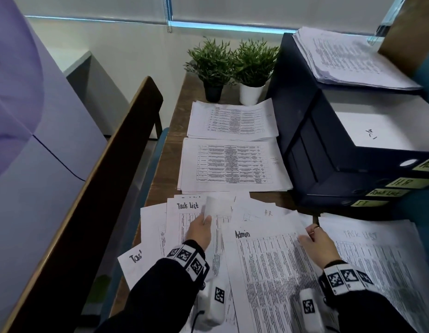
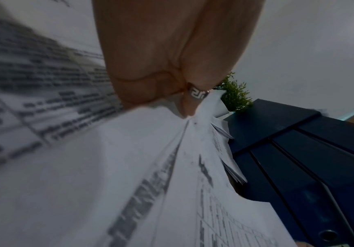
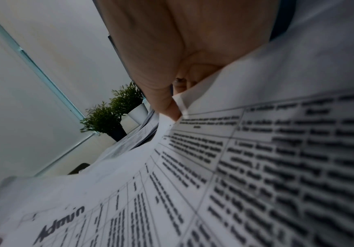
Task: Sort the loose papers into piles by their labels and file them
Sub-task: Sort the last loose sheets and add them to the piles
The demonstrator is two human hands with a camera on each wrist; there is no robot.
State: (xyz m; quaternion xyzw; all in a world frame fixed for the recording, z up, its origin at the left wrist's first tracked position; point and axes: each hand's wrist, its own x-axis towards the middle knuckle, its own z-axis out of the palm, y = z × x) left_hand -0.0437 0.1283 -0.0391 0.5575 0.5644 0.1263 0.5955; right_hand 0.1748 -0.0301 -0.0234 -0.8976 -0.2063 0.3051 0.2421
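Loose printed sheets lie fanned across the near desk. My left hand (image 1: 207,218) pinches the curled edge of a white sheet (image 1: 217,205) lifted above a sheet marked "Task List" (image 1: 184,212). In the left wrist view the left hand (image 2: 184,107), wearing a ring, grips that sheet (image 2: 44,100) between thumb and fingers. My right hand (image 1: 309,233) pinches the top right corner of the sheet marked "Admin" (image 1: 268,265). The right wrist view shows the right hand (image 3: 176,107) with the thumb on that sheet's (image 3: 192,183) folded corner. A loose sheet marked "HR" (image 1: 264,213) lies between the hands.
Two sorted piles lie further back: one marked "HR" (image 1: 232,165) and one behind it (image 1: 232,120). A "Task List" pile (image 1: 381,260) lies at the right. Stacked dark blue binders (image 1: 333,150) labelled Admin, HR, Task List and IT carry more papers (image 1: 348,56). Two potted plants (image 1: 232,66) stand at the back.
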